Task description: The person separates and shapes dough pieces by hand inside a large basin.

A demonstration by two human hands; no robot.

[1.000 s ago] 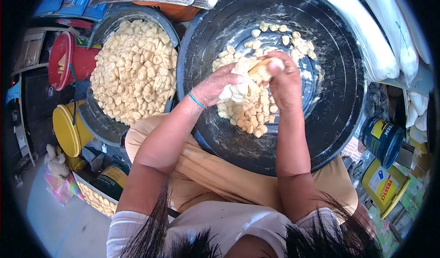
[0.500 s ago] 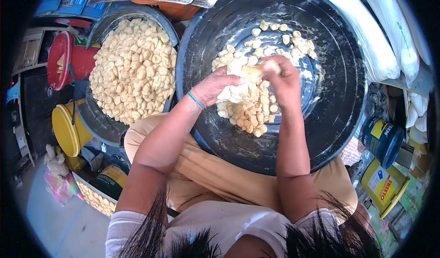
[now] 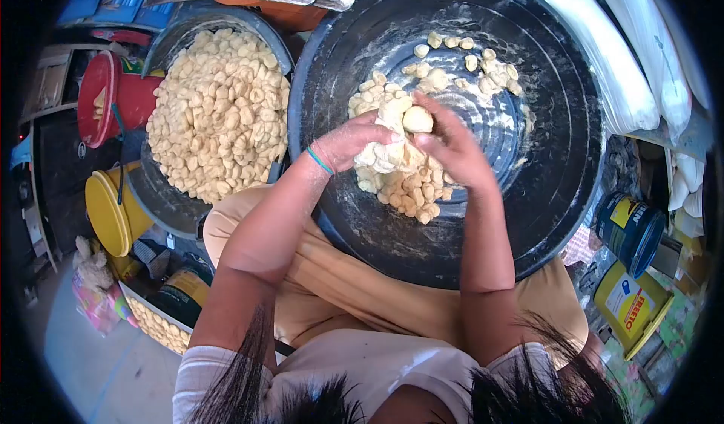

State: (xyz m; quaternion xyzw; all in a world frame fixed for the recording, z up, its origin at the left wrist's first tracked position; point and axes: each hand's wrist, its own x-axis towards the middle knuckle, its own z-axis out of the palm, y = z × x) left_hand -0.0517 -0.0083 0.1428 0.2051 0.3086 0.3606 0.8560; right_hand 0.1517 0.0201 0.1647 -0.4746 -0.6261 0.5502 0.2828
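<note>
My left hand (image 3: pixel 353 141), with a teal band at its wrist, grips a pale, floury lump of dough (image 3: pixel 381 156) over the big black basin (image 3: pixel 528 220). A rounder dough piece (image 3: pixel 418 119) stands out at the lump's upper right. Beside that piece is my right hand (image 3: pixel 455 145), its thumb and fingers apart around the round end. Small dough discs (image 3: pixel 413 194) lie heaped below the lump, and others (image 3: pixel 498 75) are scattered at the back of the basin.
A grey tub (image 3: pixel 273 36) at the left is heaped with dough discs (image 3: pixel 219 115). Red (image 3: pixel 136 101) and yellow (image 3: pixel 124 205) buckets stand further left. White sacks (image 3: pixel 603 55) line the right, with a dark bucket (image 3: pixel 627 228) and a yellow tub (image 3: pixel 633 307) below them.
My right hand has turned and its fingers have opened from around the dough. The stretched end of the dough now looks round and sits closer to my left hand.
</note>
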